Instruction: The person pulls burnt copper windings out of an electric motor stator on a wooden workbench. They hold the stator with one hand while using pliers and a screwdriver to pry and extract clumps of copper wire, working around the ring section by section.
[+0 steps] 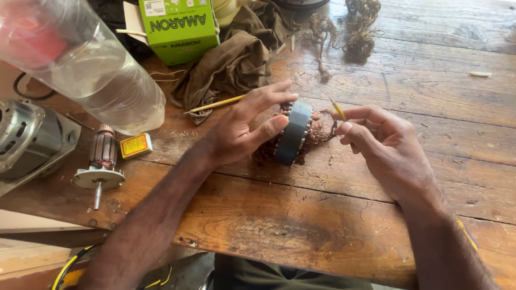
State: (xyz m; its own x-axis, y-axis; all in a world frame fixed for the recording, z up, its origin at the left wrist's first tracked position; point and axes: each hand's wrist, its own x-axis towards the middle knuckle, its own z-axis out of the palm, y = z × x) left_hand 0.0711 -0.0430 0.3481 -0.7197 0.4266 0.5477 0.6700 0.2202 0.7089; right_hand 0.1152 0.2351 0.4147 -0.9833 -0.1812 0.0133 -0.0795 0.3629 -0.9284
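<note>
A grey metal stator ring (293, 131) stands on edge on the wooden table (333, 215), with tangled copper wire (321, 129) bulging out of it. My left hand (244, 129) grips the ring from the left, thumb on its rim and fingers over the top. My right hand (376, 145) is just right of the ring and pinches a thin yellow stick (338, 110) whose tip points at the copper winding.
A motor armature (101, 161) and a grey motor housing (27, 137) lie at the left. A clear plastic bottle (91, 59) looms at top left, beside a green box (180, 27), a brown cloth (231, 64) and a small yellow box (135, 145). Loose copper wire (355, 27) lies at the far edge.
</note>
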